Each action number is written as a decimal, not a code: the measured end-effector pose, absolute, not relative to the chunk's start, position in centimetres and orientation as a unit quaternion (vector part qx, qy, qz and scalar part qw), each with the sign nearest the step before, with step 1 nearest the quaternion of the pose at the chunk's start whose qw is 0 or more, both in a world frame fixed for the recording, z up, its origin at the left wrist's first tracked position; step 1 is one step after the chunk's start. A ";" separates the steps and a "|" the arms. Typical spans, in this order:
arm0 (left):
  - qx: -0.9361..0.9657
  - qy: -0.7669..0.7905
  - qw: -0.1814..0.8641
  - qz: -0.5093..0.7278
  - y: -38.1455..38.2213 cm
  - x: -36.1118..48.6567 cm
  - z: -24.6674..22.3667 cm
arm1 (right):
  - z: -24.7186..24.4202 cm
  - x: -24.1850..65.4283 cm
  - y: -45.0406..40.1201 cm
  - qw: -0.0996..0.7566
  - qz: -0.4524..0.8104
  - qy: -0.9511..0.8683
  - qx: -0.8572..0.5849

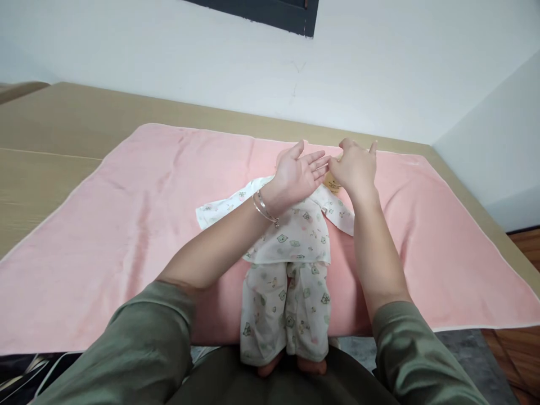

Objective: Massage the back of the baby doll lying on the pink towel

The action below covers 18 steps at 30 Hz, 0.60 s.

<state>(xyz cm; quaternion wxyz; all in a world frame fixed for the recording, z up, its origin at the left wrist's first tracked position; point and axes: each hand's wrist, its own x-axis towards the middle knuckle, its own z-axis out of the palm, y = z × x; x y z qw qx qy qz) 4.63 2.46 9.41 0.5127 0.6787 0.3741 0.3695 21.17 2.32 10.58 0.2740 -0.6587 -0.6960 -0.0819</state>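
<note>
A baby-sized figure, probably a doll, lies on its back in a white patterned pajama top (291, 239) and matching pants (270, 304). Its bare feet (312, 365) stick out at the table's near edge, while its head is mostly hidden behind my left hand. My left hand (297, 174) is open above the chest, palm up, fingers extended to the right. Close to those fingertips, my right hand (354, 166) is curled at a tan container (332, 183) with small dark print, apparently gripping it. My fingers cover much of that container, so its exact kind is unclear.
Underneath lies a pink mat (169, 225) with pale edging, spread over a wooden table (84, 115). A white wall (169, 62) rises behind, with a dark frame (278, 14) at the top. Dark items with cables (37, 371) are at the lower left.
</note>
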 end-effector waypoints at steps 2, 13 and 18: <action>0.681 0.384 0.502 0.370 1.6 3.1 9.0 | 10.6 21.0 2.2 0.264 -0.091 -0.691 -0.667; 0.645 0.410 0.513 0.390 -1.1 0.8 9.0 | 10.5 21.9 1.5 0.231 -0.057 -0.704 -0.670; 0.614 0.398 0.557 0.393 -2.1 0.6 9.5 | 10.7 22.1 1.2 0.241 -0.002 -0.703 -0.669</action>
